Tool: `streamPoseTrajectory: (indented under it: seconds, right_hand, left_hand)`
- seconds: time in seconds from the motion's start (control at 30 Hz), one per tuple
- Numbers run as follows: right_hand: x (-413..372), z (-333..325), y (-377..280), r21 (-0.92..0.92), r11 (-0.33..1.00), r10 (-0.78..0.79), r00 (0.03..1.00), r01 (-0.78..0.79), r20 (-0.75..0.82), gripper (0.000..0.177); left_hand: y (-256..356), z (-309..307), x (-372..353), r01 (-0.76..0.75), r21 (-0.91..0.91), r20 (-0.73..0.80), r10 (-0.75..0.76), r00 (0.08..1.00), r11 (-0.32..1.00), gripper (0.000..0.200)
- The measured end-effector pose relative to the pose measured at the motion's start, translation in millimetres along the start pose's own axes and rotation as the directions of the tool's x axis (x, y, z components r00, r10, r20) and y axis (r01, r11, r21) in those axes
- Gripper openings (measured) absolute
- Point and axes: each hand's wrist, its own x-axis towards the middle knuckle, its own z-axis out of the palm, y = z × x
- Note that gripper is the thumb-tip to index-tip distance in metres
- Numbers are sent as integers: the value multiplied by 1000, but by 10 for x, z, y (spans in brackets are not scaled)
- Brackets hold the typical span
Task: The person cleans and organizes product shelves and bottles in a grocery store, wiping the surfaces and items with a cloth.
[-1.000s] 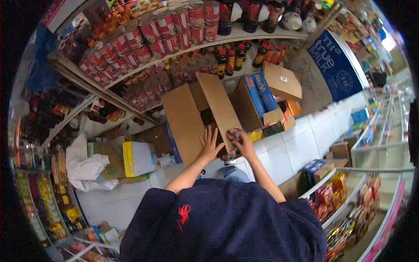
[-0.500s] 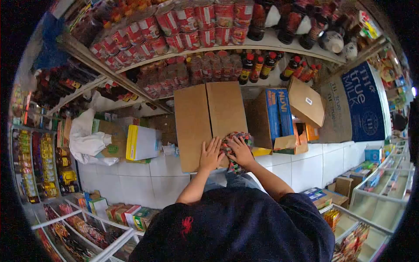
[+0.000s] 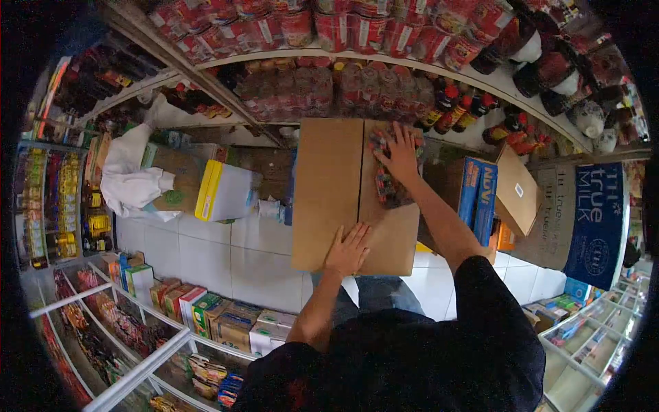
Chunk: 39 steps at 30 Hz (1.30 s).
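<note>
A large closed cardboard box [image 3: 326, 185] stands in front of me, a dark seam running down its top between the flaps. My left hand [image 3: 349, 249] lies flat on the near part of the top, fingers spread. On the far right of the top, my right hand [image 3: 400, 152] presses on a crumpled red, green and dark patterned cloth [image 3: 392, 189], its fingers spread over the cloth's upper end. The rest of the cloth trails toward me along the right flap.
Behind the box are shelves with red cans [image 3: 367, 31] and dark bottles [image 3: 449, 106]. To the right stand a blue NUVI box [image 3: 478, 196] and a flattened TH true MILK carton [image 3: 596, 220]. At left are a white and yellow box [image 3: 230, 192] and white cloth [image 3: 130, 175].
My right hand and the patterned cloth have moved from the near edge to the far right of the box top. My left hand has shifted slightly, staying near the front. The view has shifted.
</note>
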Motion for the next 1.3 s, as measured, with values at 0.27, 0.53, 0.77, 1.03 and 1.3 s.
streamPoseTrajectory:
  seconds: [0.27,0.53,0.77,1.03,1.3]
  right_hand:
    - [-1021,-615,-565,248,947,-276,916,207,291,65]
    - [-1697,-570,-449,389,846,-479,839,364,258,57]
    - [-284,-281,-24,155,983,81,988,-101,129,52]
    - [-858,-261,-161,127,957,274,956,-260,-105,53]
    - [-2451,-617,-599,346,870,312,935,-352,166,62]
  left_hand:
    - [-1,-111,27,252,-148,-135,-272,953,956,54]
    - [14,-29,25,203,-163,-175,-230,957,966,48]
    - [12,37,36,227,-83,-173,-238,956,970,56]
    - [-14,104,6,182,-60,-169,-189,967,982,54]
    - [-35,89,58,193,-68,-163,-202,966,979,49]
